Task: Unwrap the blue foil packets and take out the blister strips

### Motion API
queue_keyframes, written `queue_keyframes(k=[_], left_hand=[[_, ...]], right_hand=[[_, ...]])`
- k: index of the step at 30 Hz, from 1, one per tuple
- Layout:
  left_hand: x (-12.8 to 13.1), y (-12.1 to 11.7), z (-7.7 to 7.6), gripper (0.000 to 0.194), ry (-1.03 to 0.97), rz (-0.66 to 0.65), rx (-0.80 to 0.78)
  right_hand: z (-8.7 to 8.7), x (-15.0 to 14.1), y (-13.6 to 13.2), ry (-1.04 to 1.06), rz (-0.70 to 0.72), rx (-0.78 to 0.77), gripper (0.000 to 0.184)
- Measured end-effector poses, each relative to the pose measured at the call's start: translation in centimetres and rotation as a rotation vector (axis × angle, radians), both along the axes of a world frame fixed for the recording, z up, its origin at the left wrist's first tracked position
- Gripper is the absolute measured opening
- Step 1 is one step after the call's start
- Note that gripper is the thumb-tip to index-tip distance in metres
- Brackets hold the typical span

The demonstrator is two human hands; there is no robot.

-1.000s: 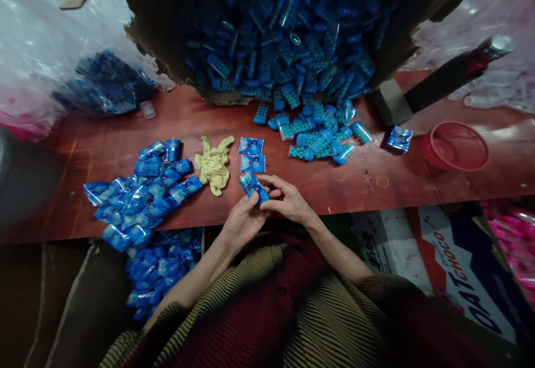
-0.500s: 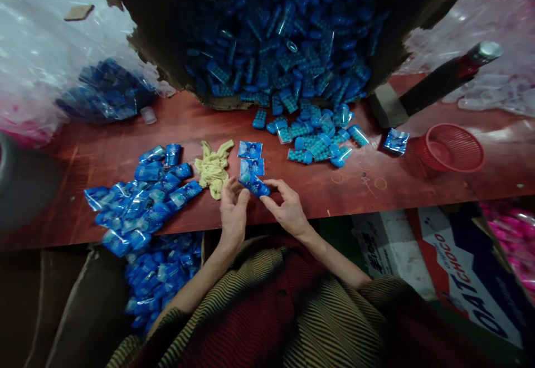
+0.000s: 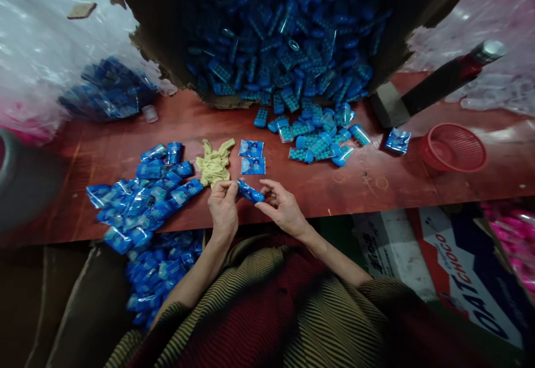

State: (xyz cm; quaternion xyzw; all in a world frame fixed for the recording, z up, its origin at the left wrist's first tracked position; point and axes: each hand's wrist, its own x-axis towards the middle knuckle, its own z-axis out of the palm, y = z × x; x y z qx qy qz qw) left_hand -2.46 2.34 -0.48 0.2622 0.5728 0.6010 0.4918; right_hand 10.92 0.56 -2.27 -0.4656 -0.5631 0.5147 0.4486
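Observation:
Between my hands, just above the table's front edge, is a small bottle in a blue printed sleeve (image 3: pixel 249 191), tilted down to the right. My left hand (image 3: pixel 223 207) pinches its left end between thumb and fingers. At the other end, my right hand (image 3: pixel 285 209) has thumb and fingertips closed around the rounded tip. Two flat blue printed sleeves (image 3: pixel 253 165) lie just beyond. A crumpled yellow glove or cloth (image 3: pixel 214 161) is next to my left hand. Farther left is a heap of blue sleeved bottles (image 3: pixel 144 195).
Loose bottles of blue balls (image 3: pixel 320 139) spill from a torn cardboard box (image 3: pixel 167 50). To the right are a stack of blue sleeves (image 3: pixel 397 141), a red basket (image 3: pixel 453 148) and a dark hammer-like tool (image 3: pixel 443 86). More sleeved bottles (image 3: pixel 163 273) fill a container below the table edge.
My left hand has shifted left and down, from beside the sleeved bottle to a pinch at its left end. The bottle has come slightly nearer my body, uncovering the lower flat sleeve.

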Motion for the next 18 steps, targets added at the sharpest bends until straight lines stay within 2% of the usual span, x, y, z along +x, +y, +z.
queue_keyframes(k=[4, 8, 15, 18], left_hand=[[-0.1, 0.0, -0.3, 0.024, 0.005, -0.014, -0.038], [-0.2, -0.2, -0.9, 0.026, -0.013, -0.040, -0.057], [-0.5, -0.7, -1.6, 0.017, 0.249, -0.026, 0.031], [-0.6, -0.8, -1.8, 0.015, 0.285, -0.005, 0.011]], right_hand=[[0.3, 0.2, 0.0, -0.048, 0.013, 0.023, 0.045], [0.7, 0.3, -0.3, -0.142, 0.002, 0.111, 0.029], [1.0, -0.1, -1.0, -0.188, -0.053, 0.187, 0.021], [0.7, -0.4, -1.1, -0.151, -0.087, 0.126, 0.024]])
